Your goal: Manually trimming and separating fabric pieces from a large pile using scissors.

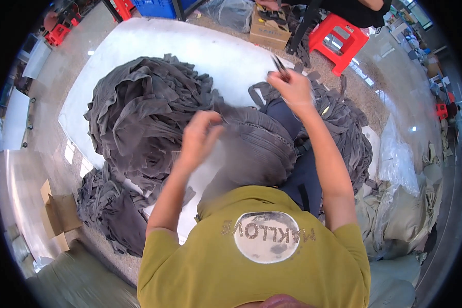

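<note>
My right hand (pixel 294 92) is raised, closed round a small dark pair of thread snips (pixel 280 66) whose two thin blades point up and away. My left hand (pixel 199 137) hovers beside the stack on my lap, thumb and bent fingers apart, nothing visible between them; motion blurs it a little. On my lap lies a thick stack of dark grey garment pieces (pixel 264 146), its near left part smeared by motion. A large heap of grey cloth pieces (pixel 133 102) rises to the left. More grey pieces (pixel 350 136) pile up beyond my right arm.
A white sheet (pixel 231 46) lies under the heaps. Another grey bundle (pixel 113 210) sits at the lower left near a cardboard box (pixel 61 210). Farther off are a red stool (pixel 339 41), an open carton (pixel 268 28) and clear plastic (pixel 395 159) by olive cloth (pixel 405 215).
</note>
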### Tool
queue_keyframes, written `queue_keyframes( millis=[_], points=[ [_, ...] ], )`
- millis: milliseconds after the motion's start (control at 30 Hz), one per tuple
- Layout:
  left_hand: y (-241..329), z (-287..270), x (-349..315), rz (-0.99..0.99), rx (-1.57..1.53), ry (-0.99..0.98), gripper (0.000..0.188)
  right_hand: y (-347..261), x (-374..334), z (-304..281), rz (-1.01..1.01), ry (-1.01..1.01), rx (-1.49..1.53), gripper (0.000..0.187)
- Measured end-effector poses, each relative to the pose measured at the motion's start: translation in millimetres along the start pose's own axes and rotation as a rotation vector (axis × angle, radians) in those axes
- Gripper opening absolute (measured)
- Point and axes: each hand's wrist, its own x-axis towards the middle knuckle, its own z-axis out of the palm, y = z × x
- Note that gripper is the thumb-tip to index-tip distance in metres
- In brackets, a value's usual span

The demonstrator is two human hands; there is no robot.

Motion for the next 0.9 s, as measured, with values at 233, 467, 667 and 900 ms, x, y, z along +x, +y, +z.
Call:
queue_keyframes(
  millis=[233,467,667,900],
  points=[
    [21,87,-13,0.143,-0.01,-0.056,0.023,33,-102,7,-0.095,0.062,-0.21,0.024],
    [26,100,-20,0.3,0.073,-0.099,0.022,18,-95,-21,-0.2,0.049,-0.128,0.015],
    [22,108,-26,0.281,0.101,-0.05,0.024,15,-112,-29,0.065,-0.535,-0.321,0.033],
    [21,107,-25,0.288,0.099,-0.05,0.025,19,-107,-29,0.046,-0.541,-0.392,0.035]
  ],
)
